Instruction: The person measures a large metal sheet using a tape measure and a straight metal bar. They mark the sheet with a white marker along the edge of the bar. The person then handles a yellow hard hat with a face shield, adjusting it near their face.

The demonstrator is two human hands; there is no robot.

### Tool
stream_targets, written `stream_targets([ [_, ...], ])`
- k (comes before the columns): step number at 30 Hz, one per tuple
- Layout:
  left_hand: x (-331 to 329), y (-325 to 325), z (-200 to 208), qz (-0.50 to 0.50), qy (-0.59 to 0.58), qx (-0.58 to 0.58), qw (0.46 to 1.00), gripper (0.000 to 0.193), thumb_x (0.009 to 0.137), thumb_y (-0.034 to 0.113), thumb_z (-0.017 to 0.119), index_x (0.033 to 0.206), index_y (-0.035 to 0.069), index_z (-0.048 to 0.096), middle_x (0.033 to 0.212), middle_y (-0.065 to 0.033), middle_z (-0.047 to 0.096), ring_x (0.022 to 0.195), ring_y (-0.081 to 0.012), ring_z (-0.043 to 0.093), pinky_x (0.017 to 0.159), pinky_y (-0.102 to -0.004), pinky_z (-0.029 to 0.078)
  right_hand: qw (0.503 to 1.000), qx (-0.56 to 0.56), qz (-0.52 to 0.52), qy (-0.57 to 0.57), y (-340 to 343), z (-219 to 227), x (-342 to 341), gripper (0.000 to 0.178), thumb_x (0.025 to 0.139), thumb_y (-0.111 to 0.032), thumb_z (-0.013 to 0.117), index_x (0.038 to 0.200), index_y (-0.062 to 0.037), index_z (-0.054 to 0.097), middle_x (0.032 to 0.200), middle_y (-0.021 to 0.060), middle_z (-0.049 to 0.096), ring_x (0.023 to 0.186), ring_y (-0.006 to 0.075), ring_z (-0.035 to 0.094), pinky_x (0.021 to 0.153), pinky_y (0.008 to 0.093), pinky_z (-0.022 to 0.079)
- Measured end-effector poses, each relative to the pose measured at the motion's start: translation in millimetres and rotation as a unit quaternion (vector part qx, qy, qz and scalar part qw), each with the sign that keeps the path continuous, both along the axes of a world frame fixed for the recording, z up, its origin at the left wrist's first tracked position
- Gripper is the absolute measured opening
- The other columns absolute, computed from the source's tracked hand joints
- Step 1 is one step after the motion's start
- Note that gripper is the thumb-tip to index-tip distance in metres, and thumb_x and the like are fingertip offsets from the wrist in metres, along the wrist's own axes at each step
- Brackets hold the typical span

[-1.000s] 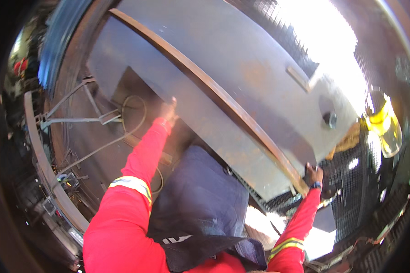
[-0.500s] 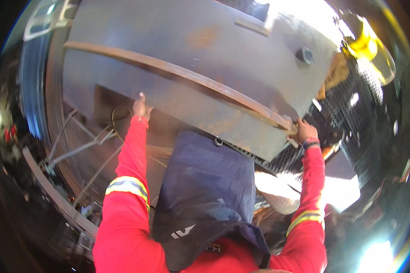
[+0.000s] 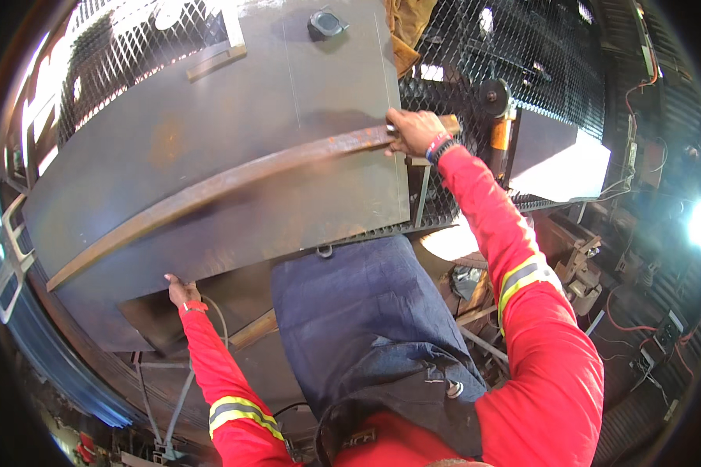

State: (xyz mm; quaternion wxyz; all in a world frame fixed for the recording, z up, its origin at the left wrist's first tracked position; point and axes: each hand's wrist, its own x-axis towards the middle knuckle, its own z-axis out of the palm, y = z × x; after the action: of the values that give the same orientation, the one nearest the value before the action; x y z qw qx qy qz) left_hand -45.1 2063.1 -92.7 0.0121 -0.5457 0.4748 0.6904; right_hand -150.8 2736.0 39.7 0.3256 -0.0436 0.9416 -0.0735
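A large grey steel sheet (image 3: 327, 194) with rust stains lies in front of me on an expanded-metal work surface. Across it runs a long rusty metal bar (image 3: 273, 162), its right end jutting past the sheet's right edge. My right hand (image 3: 417, 134) is closed round the bar near that end. At the sheet's near edge, beside a rectangular cutout, my left hand (image 3: 184, 293) grips the sheet, thumb on top; its other fingers are partly hidden below. A small dark cup-shaped piece (image 3: 327, 25) and a short metal strip (image 3: 216, 62) rest on the sheet's far part.
An angle grinder (image 3: 496, 109) with an orange body sits right of the sheet on the black mesh (image 3: 452, 47). Beyond it lies a pale plate (image 3: 561, 159). Brown cloth or leather (image 3: 406, 31) hangs at the far edge. Cables and a socket box (image 3: 668, 331) are at the right.
The view has swung to the right, bringing the grinder into clearer sight. Both hands keep their holds, on the bar and on the sheet's edge.
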Motion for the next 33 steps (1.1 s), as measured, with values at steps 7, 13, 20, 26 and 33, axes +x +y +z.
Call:
stream_targets([
  [7, -9, -9, 6, -0.073, -0.027, 0.019, 0.997, 0.060, 0.096, 0.043, 0.056, 0.130, -0.005, 0.045, 0.128, -0.0172, 0.055, 0.119, -0.0316, 0.053, 0.101, -0.0487, 0.044, 0.990, 0.073, 0.120, -0.033, -20, -18, -48, 0.052, 0.077, -0.046, 0.074, 0.110, -0.0079, 0.062, 0.108, 0.0168, 0.060, 0.097, 0.0352, 0.065, 0.081, 0.0448, 0.054],
  [13, -39, 0, 45, -0.099, -0.227, -0.137, 0.959, 0.080, 0.092, 0.050, 0.059, 0.139, -0.009, 0.033, 0.140, -0.0277, 0.040, 0.126, -0.0435, 0.044, 0.107, -0.0521, 0.035, 0.997, 0.042, 0.047, 0.050, -29, -16, -22, 0.053, 0.074, -0.036, 0.079, 0.114, -0.0113, 0.053, 0.114, 0.0140, 0.055, 0.089, 0.0356, 0.067, 0.075, 0.0455, 0.055],
  [20, -100, 22, 72, -0.428, -0.004, -0.582, 0.691, 0.078, 0.093, 0.049, 0.056, 0.137, -0.013, 0.037, 0.139, -0.0336, 0.041, 0.132, -0.0440, 0.039, 0.112, -0.0465, 0.027, 0.982, -0.013, -0.012, 0.190, -25, -41, 15, 0.052, 0.077, -0.044, 0.074, 0.118, -0.0159, 0.059, 0.111, 0.0082, 0.055, 0.087, 0.0303, 0.066, 0.068, 0.0420, 0.055],
  [26, -145, 64, 10, -0.371, -0.104, -0.525, 0.759, 0.108, 0.090, 0.064, 0.049, 0.147, -0.011, -0.004, 0.156, -0.0288, -0.001, 0.147, -0.0378, 0.002, 0.118, -0.0490, 0.009, 0.994, -0.004, 0.023, 0.110, -28, -30, 12, 0.052, 0.079, -0.052, 0.070, 0.115, -0.0157, 0.062, 0.112, 0.0119, 0.057, 0.087, 0.0337, 0.066, 0.071, 0.0438, 0.055],
  [33, -135, 63, 20, -0.324, -0.124, -0.502, 0.792, 0.099, 0.090, 0.067, 0.043, 0.141, -0.016, 0.027, 0.146, -0.0385, 0.025, 0.140, -0.0427, 0.026, 0.115, -0.0487, 0.023, 0.930, 0.067, -0.285, 0.223, 6, -36, 63, 0.067, 0.069, -0.053, 0.079, 0.113, -0.0080, 0.057, 0.109, 0.0149, 0.060, 0.087, 0.0350, 0.066, 0.069, 0.0463, 0.054],
])
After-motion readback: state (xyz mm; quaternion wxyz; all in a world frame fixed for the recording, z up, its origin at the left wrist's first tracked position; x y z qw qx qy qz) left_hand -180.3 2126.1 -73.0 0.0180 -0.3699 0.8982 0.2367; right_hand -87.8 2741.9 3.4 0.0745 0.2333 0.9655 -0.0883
